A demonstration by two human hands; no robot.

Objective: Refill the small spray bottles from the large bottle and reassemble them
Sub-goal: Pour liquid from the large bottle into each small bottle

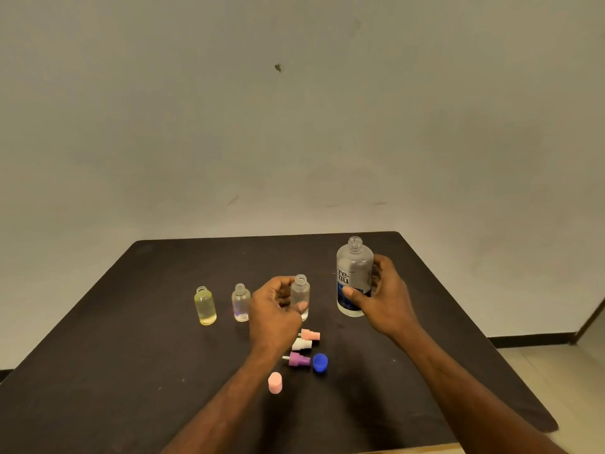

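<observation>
Three small uncapped bottles stand in a row on the dark table [131, 371]: a yellowish one [205, 306] at the left, a clear one [241, 303] in the middle, and a clear one [300, 294] at the right. My left hand [275, 309] holds the right-hand small bottle, thumb across its front. My right hand [383, 296] grips the large open bottle [354, 273], which stands upright with a blue label. Below lie a pink spray head [309, 335], a white spray head [301, 345] and a purple spray head [298, 359].
A blue cap [320, 362] lies beside the purple spray head, and a pink cap [275, 383] sits nearer to me. A plain wall rises behind the table. Floor shows past the table's right edge.
</observation>
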